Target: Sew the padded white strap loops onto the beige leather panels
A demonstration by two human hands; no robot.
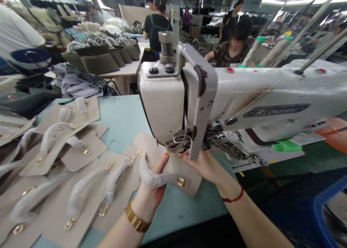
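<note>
Item 1, far left: olive bags (100,58) in a row on a far table, other people at work beyond them.

Item 2, near left: stack of beige panels (67,190) spread over the pale blue table (121,118), each with a white-wrapped handle and gold rings.

Item 3: my left hand (151,184), gold bracelet (137,221) on the wrist. It is closed around the wrapped handle (153,178) of one beige panel (173,166), with the thumb pointing up along the panel's face.

Item 4: that beige panel, centre and near. It is lifted off the table between both my hands, its far edge up under the head of the sewing machine (244,92). A gold clasp (181,182) shows near its lower edge, just right of the wrapped handle.

Item 5: my right hand (203,165), red cord (233,197) on the wrist. The thumb touches the panel's right side. The fingers are hidden behind the machine's grey guard, so I cannot tell how far it is closed.

Item 6, right: a green clip (287,146) on the machine bed, and a blue bin (325,208) at the near right edge.
</note>
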